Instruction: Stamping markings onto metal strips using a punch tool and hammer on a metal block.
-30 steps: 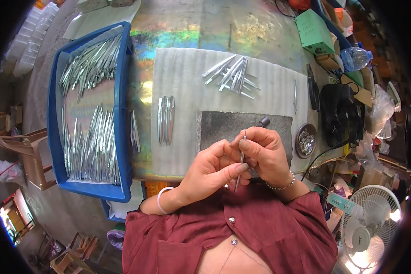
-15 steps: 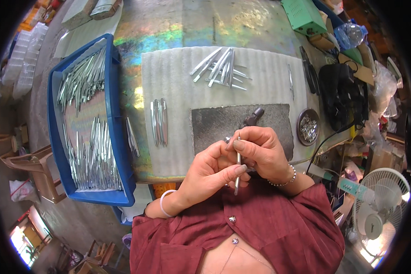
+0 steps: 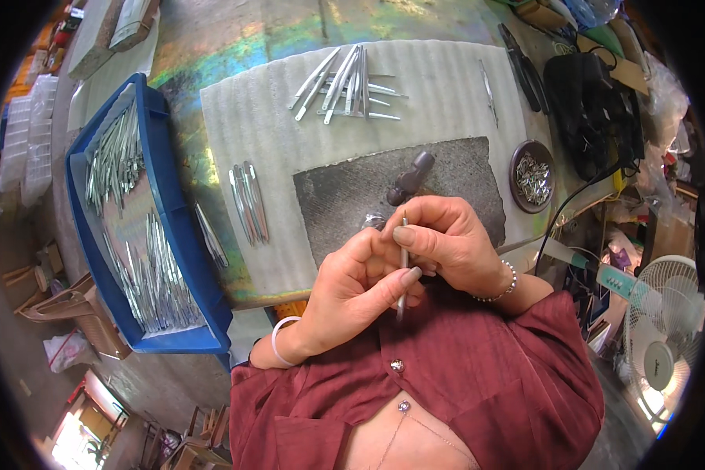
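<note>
Both hands work close to my body, over the near edge of the bench. My left hand (image 3: 366,286) has its thumb pressed against the lower part of slim metal tweezers (image 3: 404,257), its fingers curled behind. Near the pointed upper end, my right hand (image 3: 446,243) pinches the same tweezers between thumb and forefinger. They stand almost upright in view, tip away from me. Just beyond the hands lies a dark hammer (image 3: 410,178) on a rough black slab (image 3: 333,196). Beside the left fingers sits a small shiny metal piece (image 3: 374,221), partly hidden.
White foam sheet (image 3: 235,102) bears a heap of tweezers (image 3: 348,86), a small row (image 3: 248,204) and a single thin piece (image 3: 489,94). Left stands a blue tray (image 3: 184,270) of many more. Right are a dish of small metal parts (image 3: 533,178), pliers (image 3: 522,69) and a fan (image 3: 666,329).
My view has tilted and shifted, so the bench things sit differently and more of the hammer shows. Both hands keep their hold on the tweezers, with only slight finger movement.
</note>
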Demonstrator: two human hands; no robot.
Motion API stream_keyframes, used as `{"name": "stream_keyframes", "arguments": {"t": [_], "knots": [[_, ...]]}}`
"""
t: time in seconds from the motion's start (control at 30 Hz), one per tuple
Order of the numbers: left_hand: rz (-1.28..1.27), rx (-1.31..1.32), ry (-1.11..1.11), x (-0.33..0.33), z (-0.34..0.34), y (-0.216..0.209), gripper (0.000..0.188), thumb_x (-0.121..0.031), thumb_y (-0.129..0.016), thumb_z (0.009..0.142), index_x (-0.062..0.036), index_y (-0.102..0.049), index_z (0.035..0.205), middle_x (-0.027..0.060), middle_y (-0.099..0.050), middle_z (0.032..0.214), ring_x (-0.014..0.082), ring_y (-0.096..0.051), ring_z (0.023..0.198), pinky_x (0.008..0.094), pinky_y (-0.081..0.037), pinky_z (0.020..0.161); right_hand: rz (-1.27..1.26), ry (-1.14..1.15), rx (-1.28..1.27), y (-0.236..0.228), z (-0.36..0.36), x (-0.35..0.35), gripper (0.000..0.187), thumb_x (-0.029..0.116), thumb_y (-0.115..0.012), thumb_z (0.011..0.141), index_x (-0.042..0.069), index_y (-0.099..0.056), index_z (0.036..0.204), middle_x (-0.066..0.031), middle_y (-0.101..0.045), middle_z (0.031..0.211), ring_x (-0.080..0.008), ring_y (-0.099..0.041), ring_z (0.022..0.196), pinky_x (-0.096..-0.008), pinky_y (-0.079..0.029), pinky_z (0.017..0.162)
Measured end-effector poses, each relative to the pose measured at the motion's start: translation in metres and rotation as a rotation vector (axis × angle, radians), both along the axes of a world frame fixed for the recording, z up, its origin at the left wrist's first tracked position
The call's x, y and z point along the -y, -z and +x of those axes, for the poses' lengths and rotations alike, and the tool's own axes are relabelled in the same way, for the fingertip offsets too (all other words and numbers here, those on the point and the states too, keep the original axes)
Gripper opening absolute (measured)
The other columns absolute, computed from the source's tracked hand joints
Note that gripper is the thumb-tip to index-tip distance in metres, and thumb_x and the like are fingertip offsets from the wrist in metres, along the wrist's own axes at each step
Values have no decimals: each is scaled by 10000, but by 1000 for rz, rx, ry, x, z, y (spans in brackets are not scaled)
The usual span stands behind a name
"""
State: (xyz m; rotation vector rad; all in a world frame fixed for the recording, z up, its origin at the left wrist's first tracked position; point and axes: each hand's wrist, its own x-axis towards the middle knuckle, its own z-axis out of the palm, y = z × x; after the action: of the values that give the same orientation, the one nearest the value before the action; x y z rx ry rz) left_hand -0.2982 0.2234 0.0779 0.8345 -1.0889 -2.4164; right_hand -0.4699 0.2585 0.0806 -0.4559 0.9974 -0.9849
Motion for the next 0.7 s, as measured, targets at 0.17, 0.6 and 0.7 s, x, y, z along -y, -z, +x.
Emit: {"name": "stream_keyframes", "arguments": {"t": [0.17,0.6,0.7], "knots": [[66,-49,54,1,-3,1,106,-33,-505,933,20,-422,974,131,-650,875,144,-649,778,238,-522,647,11,65,72,2,-4,-2,128,104,-610,885,22,-588,981,26,-549,705,-12,-428,528,-163,-340,463],[7,-72,87,-2,-8,6,100,-68,-483,953,12,-423,960,120,-659,877,144,-650,799,239,-521,671,-44,50,77,6,-13,-6,109,122,-629,884,22,-602,917,33,-559,687,-6,-461,563,-161,-369,489],[25,-55,82,-2,-7,4,101,-60,-500,944,7,-425,956,111,-660,862,134,-644,795,235,-514,665,-56,51,41,6,-12,-8,110,122,-628,885,22,-605,923,38,-557,688,-4,-456,563,-160,-365,489]]}}
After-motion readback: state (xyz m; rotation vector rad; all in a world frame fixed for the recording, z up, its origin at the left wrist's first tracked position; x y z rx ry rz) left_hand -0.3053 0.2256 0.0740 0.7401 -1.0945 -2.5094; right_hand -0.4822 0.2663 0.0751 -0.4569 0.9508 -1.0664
